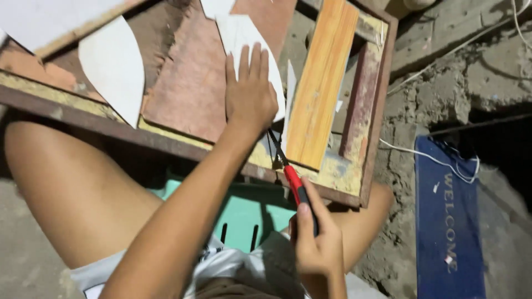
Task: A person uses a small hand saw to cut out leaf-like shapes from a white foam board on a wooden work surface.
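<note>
My left hand (249,94) lies flat, fingers together, pressing down a white curved leaf-shaped sheet (241,33) on a reddish-brown board (183,83). My right hand (316,238) grips the red and black handle of a utility knife (291,174). Its thin blade points up along the right edge of the white sheet, just below my left hand. A narrow white offcut sliver (289,97) lies right of the blade.
A second white leaf-shaped piece (113,66) rests at the left. An orange wooden plank (321,77) lies right of the cut. The work table's rusty metal frame (379,105) edges the right side. A blue doormat (449,221), a white cable (438,160), and a green plastic seat (249,213) are below.
</note>
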